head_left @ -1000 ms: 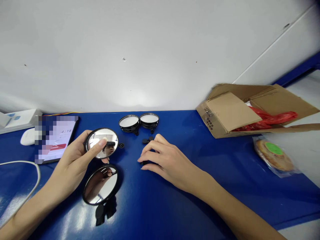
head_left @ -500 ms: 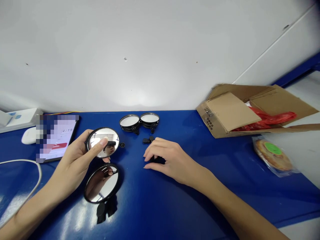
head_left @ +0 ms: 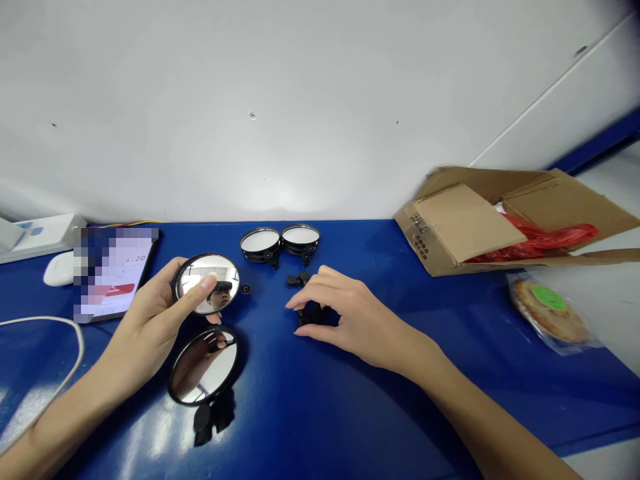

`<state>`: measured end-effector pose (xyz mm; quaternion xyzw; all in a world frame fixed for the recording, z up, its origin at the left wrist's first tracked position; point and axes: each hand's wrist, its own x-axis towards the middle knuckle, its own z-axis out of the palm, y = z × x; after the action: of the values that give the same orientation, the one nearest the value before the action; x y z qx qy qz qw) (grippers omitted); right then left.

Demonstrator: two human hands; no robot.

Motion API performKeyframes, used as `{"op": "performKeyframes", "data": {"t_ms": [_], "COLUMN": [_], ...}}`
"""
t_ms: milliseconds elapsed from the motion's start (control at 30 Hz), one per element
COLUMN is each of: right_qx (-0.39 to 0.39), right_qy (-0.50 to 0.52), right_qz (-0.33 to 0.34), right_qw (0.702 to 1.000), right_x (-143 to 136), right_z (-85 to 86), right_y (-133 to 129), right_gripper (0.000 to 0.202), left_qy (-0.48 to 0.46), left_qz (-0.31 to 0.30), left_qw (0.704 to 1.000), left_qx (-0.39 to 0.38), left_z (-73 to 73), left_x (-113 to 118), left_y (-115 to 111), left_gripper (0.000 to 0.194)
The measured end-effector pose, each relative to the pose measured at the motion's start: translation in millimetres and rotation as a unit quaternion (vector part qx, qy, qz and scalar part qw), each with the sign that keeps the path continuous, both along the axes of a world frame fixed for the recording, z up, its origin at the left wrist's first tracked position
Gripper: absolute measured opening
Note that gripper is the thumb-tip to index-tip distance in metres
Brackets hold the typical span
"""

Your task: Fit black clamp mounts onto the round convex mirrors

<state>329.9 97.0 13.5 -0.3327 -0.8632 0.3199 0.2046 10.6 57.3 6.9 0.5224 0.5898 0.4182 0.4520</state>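
your left hand (head_left: 155, 307) holds the round mirror (head_left: 210, 265), the thumb across its glass and other fingers behind its rim. your right hand (head_left: 355, 313) is to the right of this mirror, low at the blue table (head_left: 310, 407), thumb and fingertips spread in a wide curve around a small dark part (head_left: 303, 315); i cannot tell if some finger touches it. compared with one second before, this spread has become wider, while the mirror stays in the same hold. so, in my judgement, the dark part is not firmly pinched now and remains separate from the mirror. another mirror (head_left: 205, 367) lies nearer to you than the held mirror.
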Motion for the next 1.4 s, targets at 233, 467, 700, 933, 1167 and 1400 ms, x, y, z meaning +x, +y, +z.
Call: {"op": "performKeyframes", "data": {"t_ms": [233,467,700,933,1167,1400], "right_qx": [0.004,-0.021,0.027,0.11,0.17,0.18], "right_qy": [0.241,0.258,0.056,0.045,0.033,-0.003], "right_qz": [-0.121,-0.159,-0.027,-0.051,-0.059,-0.057], "right_qw": [0.963,0.953,0.998,0.992,0.983,0.982], "right_x": [4.1,9.4,-6.2,-8.8,-17.6,-18.4], "right_z": [14.6,12.7,2.4,-2.0,-3.8,-3.1], "right_y": [3.3,9.9,-4.9,-7.6,-15.0,-15.9], "right_gripper": [0.025,0.02,0.022,0.03,0.021,0.021], "left_qy": [0.0,0.011,0.019,0.021,-0.003,0.076], "left_qz": [0.004,0.011,0.021,0.022,0.006,0.031], "left_qw": [1.0,1.0,1.0,0.999,0.999,0.995], "left_qx": [-0.004,-0.005,-0.013,-0.029,-0.05,-0.062], "left_z": [3.2,3.7,7.6,2.5,-0.6,-5.5], "left_x": [1.0,1.7,5.4,4.0,2.6,-3.0], "left_y": [0.2,0.0,1.5,1.7,-2.5,3.2], "left_gripper": [0.04,0.042,0.048,0.052,0.055,0.07]}}
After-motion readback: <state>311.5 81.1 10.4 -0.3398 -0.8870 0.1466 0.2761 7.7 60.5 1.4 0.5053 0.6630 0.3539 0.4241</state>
